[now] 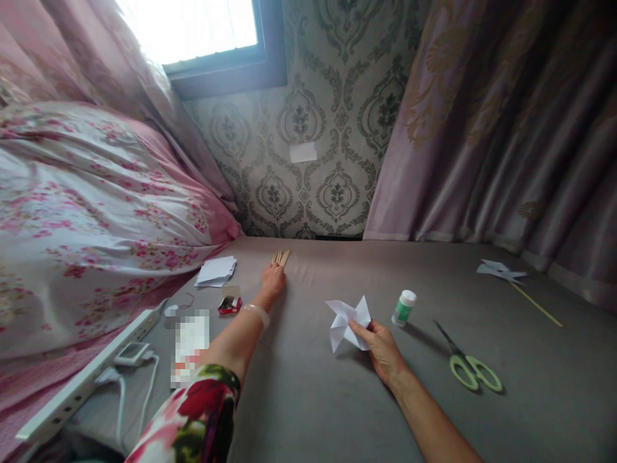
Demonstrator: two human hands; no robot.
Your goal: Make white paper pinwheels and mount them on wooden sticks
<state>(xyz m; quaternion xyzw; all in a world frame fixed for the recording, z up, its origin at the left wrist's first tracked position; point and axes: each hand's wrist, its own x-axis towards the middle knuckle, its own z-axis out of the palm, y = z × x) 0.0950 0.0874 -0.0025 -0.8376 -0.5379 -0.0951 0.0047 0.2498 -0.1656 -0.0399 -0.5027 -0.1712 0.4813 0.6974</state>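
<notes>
My right hand (382, 347) pinches a white paper pinwheel (343, 326) at its right side, thumb on top, with the pointed blades spread out. Farther off to the left, my left hand (274, 280) is at the near end of a bundle of thin wooden sticks (281, 258). Its fingers are small and mostly hidden, so their grip is unclear. Just right of the pinwheel stands a glue stick (403, 308) with a white cap and green label. Scissors (470, 365) with light green handles lie beyond it, blades apart from my right hand.
A second pinwheel (501, 271) on a stick lies at the far right. On the left are a stack of white paper (216, 271), a small open red box (230, 303), and a power strip (91, 373) with plugged cords. Floral bedding (96, 193) borders the left side.
</notes>
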